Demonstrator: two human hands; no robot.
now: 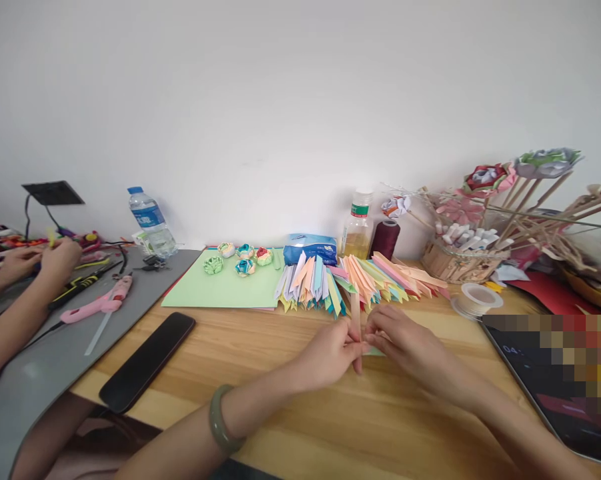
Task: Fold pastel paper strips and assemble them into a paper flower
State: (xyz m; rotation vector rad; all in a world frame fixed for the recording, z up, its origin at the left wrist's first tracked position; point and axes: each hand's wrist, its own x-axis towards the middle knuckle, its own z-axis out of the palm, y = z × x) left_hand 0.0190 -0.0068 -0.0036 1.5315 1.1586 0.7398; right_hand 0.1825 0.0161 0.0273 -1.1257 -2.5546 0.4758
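My left hand (pixel 338 350), with a green bangle on its wrist, pinches a pale peach paper strip (pixel 355 312) that stands upright between the hands. Against it, fingertips together at the strip's lower part, is my right hand (pixel 393 333). A bit of light green paper (pixel 375 351) shows under the right fingers. Just behind the hands lies a fanned row of folded paper pieces (pixel 320 283) in several colours. Small paper flowers (pixel 245 267) sit on a light green sheet (pixel 220 293) to the left.
A black phone (pixel 148 360) lies at the left, a tablet (pixel 555 400) at the right. Behind stand a bottle (pixel 358 230), a thread spool (pixel 384 240) and a basket (pixel 445 262). Another person's hands (pixel 55 263) work at far left near a pink glue gun (pixel 100 303).
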